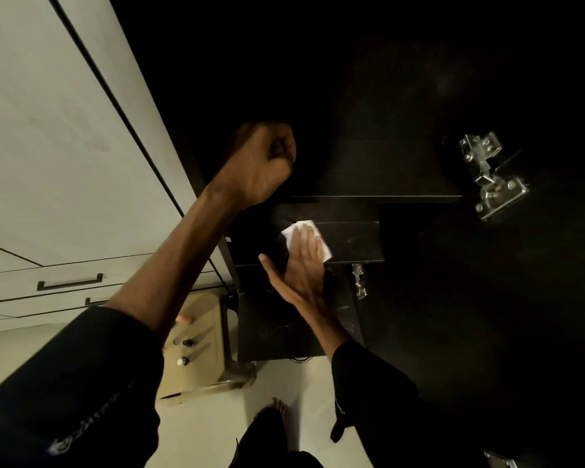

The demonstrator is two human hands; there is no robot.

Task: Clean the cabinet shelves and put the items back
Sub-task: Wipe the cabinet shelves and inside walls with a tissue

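A dark cabinet fills the middle and right of the view, with its shelves (348,238) stepping down below me. My right hand (301,265) lies flat with straight fingers, pressing a white cloth (321,246) onto a middle shelf. My left hand (264,160) is curled into a fist against the upper shelf near the cabinet's left side panel. Nothing shows inside the fist. The shelves I can see carry no items, and the cabinet's upper interior is too dark to read.
A beige stool (200,336) beside the cabinet carries a few small bottles (184,359). White drawers with dark handles (70,283) line the left. Metal hinges (487,177) join the open dark door (487,315) on the right. My bare foot (279,408) stands on the pale floor.
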